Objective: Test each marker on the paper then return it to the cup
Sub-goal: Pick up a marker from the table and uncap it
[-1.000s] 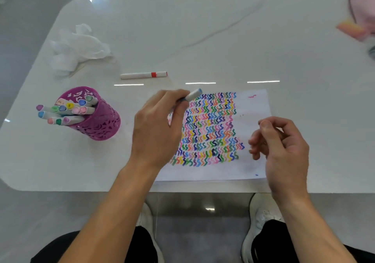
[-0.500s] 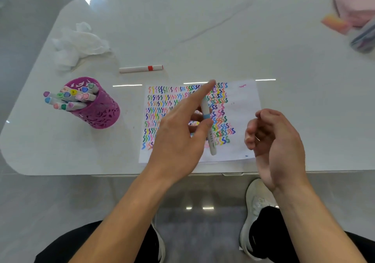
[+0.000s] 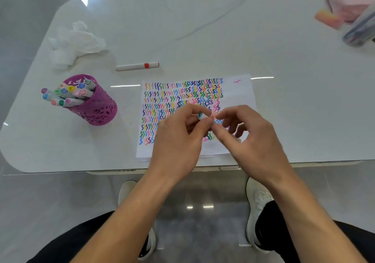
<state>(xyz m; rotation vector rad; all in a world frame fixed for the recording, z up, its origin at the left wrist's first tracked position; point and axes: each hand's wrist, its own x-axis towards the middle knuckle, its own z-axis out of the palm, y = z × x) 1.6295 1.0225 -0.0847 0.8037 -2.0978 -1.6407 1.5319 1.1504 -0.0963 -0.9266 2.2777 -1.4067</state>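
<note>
My left hand [image 3: 178,141] and right hand [image 3: 253,141] both pinch the blue marker [image 3: 218,121] with curled fingers [image 3: 199,129], above the scribbled paper [image 3: 239,92].

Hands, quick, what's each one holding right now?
Left hand: grips the blue marker.
Right hand: pinches the same marker's other end.

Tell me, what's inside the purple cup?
A bunch of markers stands in the purple cup, leaning left, coloured cap ends sticking out. The cup's wall hides their lower parts and anything at the bottom.
</note>
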